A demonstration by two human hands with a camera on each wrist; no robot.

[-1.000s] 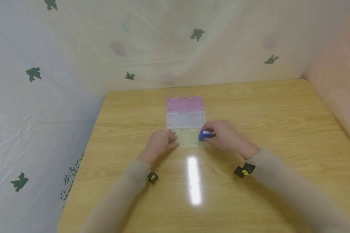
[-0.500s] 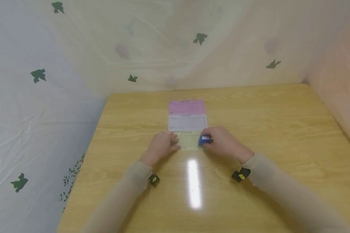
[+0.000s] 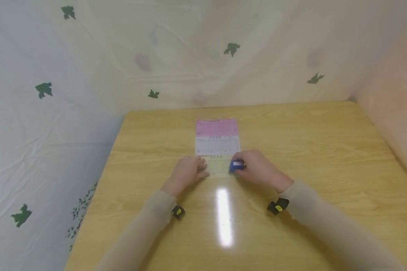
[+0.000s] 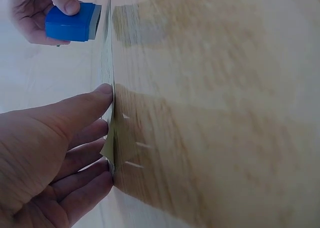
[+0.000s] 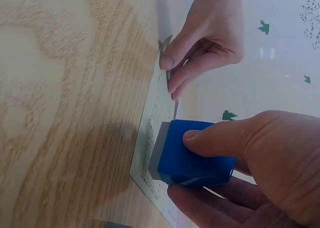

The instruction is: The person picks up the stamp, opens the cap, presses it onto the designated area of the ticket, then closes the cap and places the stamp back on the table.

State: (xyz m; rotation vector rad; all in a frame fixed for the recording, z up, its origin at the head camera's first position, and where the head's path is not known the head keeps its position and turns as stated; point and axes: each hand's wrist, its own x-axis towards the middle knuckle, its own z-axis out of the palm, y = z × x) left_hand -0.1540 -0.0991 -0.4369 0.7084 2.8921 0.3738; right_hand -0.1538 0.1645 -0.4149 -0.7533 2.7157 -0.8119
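Note:
My right hand [image 3: 259, 168] grips a blue stamp [image 3: 236, 166] with a grey base, thumb on one side and fingers on the other. The stamp [image 5: 195, 150] is held over the right part of a pale green printed slip [image 3: 219, 166]. In the left wrist view a narrow gap shows between the stamp's base [image 4: 94, 21] and the slip. With straight, relaxed fingers, my left hand [image 3: 186, 171] touches the left end of that slip, whose edge curls up slightly beneath the fingertips. The left thumb [image 4: 80, 107] rests on the slip's near edge.
Directly behind the green slip lie a white printed slip [image 3: 217, 146] and then a pink one [image 3: 217, 128], edge to edge. All rest on a wood-grain table [image 3: 308, 143]. Pale cloth with green bird shapes [image 3: 190, 56] hangs behind and at the sides.
The camera view has shifted slightly. My right hand with the stamp has moved a little left over the green slip; my left hand has hardly moved.

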